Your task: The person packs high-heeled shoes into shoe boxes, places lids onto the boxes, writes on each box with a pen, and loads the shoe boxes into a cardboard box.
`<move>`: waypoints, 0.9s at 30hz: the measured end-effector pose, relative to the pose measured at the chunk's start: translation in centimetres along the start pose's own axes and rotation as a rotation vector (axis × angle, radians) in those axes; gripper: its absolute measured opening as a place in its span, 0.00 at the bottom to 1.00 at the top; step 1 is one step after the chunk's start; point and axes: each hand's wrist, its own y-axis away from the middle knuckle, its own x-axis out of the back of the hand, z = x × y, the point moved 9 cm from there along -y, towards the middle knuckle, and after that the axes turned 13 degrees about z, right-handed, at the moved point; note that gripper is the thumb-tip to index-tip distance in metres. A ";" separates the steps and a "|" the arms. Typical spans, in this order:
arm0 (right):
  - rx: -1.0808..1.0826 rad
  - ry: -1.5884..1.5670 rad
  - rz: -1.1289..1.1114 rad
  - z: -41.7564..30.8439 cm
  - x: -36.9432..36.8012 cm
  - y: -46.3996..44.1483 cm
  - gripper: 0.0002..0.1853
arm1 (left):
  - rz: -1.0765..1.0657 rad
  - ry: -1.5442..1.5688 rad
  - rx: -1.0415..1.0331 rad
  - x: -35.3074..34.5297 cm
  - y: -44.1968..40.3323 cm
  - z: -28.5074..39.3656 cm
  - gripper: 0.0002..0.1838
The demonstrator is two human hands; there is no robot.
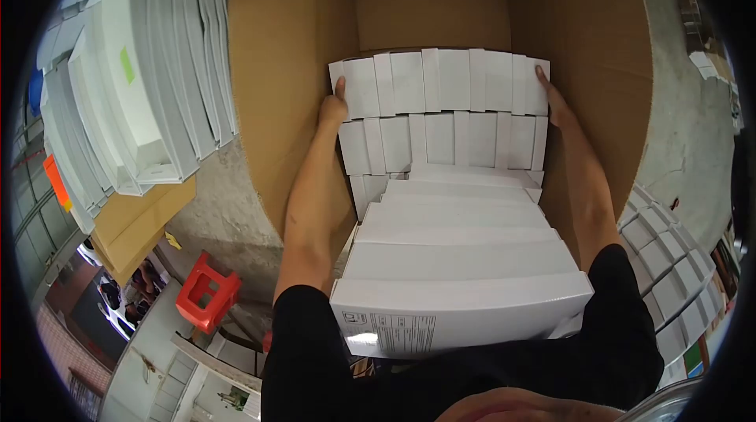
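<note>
Deep inside a large open cardboard box (287, 52), my left hand (334, 105) presses the left end of a row of white boxes (407, 83), thumb on the front face. At the other end of that same row is my right hand (556, 103), its thumb also on the front. The fingers of both hands are mostly hidden behind the ends. Below this row lies a second row of white boxes (441, 140), with part of a third under it. Nearer my body, white boxes (457, 225) lean in a stack, the closest with printed text on its side.
Tall stacks of white folded cartons (177, 52) stand at the left above flattened brown cardboard (146, 217). A red plastic stool (208, 293) is on the floor at lower left. More bundled white boxes (669, 264) lie at the right.
</note>
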 end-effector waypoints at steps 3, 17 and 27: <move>-0.031 0.163 0.023 -0.4 1.0 1.6 0.56 | 0.071 -0.030 -0.223 -2.8 -2.0 -1.6 0.41; 0.940 0.318 0.715 -19.4 5.0 58.2 0.23 | -0.072 0.551 -0.103 16.0 53.0 -32.9 0.33; 1.432 1.274 -1.175 10.9 -35.9 86.6 0.21 | 0.238 1.643 0.731 -1.8 93.3 -47.0 0.28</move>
